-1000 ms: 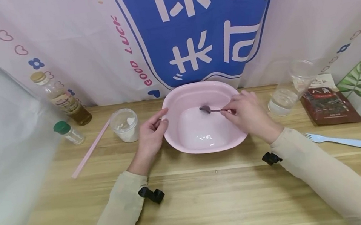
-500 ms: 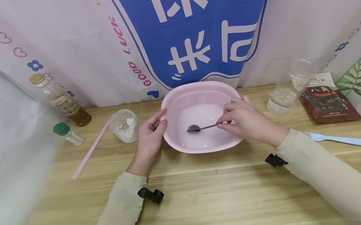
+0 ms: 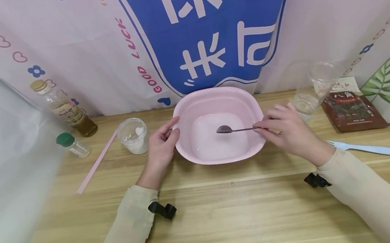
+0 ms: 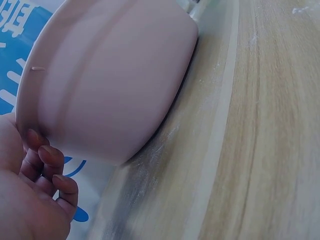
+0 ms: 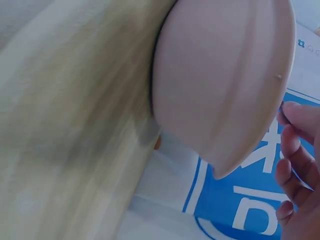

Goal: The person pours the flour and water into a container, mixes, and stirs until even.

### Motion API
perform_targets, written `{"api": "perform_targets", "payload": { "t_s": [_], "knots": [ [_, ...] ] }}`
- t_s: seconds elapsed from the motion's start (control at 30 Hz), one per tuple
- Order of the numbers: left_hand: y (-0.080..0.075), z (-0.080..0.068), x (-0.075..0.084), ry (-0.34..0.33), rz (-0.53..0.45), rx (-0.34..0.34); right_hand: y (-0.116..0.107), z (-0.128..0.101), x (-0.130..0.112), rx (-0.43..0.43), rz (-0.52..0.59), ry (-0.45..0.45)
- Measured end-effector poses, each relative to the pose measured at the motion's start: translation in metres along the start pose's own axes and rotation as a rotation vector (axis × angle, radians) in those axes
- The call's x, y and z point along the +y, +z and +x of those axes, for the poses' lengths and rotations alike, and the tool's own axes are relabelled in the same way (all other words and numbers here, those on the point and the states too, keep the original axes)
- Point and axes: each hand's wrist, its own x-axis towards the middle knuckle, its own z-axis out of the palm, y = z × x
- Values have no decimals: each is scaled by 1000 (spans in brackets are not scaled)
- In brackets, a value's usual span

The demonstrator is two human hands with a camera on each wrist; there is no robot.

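Observation:
A pink plastic basin (image 3: 214, 99) stands on the wooden table, with whitish liquid covering its bottom. My left hand (image 3: 160, 148) holds the basin's left rim between thumb and fingers; in the left wrist view its fingers (image 4: 50, 156) curl beneath that rim. Thumb and fingers of my right hand (image 3: 288, 130) pinch the handle end of a small dark metal spoon (image 3: 224, 129), just at the basin's right rim. The spoon's bowl hangs over the middle of the basin and seems above the liquid. In the right wrist view, the basin's outer wall (image 5: 210, 75) hides the spoon's bowl.
To the left are a clear tub (image 3: 133, 137) of white powder, pink chopsticks (image 3: 97, 162), a green-capped shaker (image 3: 73, 145) and an oil bottle (image 3: 70, 113). To the right are a clear plastic cup (image 3: 317, 83), a brown spice packet (image 3: 352, 111) and a blue fork (image 3: 363, 148).
The spoon first swept toward the basin's near left, then came back right and seemingly up. My right hand has shifted right with it. My left hand stays on the rim.

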Motion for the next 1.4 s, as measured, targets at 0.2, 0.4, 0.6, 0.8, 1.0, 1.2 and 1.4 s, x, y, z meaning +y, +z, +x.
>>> {"api": "perform_targets", "payload": {
  "t_s": [0.2, 0.4, 0.6, 0.8, 1.0, 1.2, 1.4],
  "knots": [
    [0, 0, 1, -2, 4, 4, -2, -10, 2, 74, 26, -35],
    [0, 0, 1, -9, 5, 1, -3, -17, 2, 148, 32, -46],
    [0, 0, 1, -11, -1, 0, -8, -22, -4, 211, 96, 103],
    [1, 0, 2, -10, -5, 3, -13, -27, -16, 269, 245, 444],
    [1, 0, 1, -12, 7, 6, -22, -30, -27, 342, 410, 713],
    [2, 0, 2, -18, 6, 10, -36, -37, -33, 504, 677, 883],
    [3, -1, 4, -22, -13, 6, -46, -50, -37, 659, 1000, 861]
  ]
}}
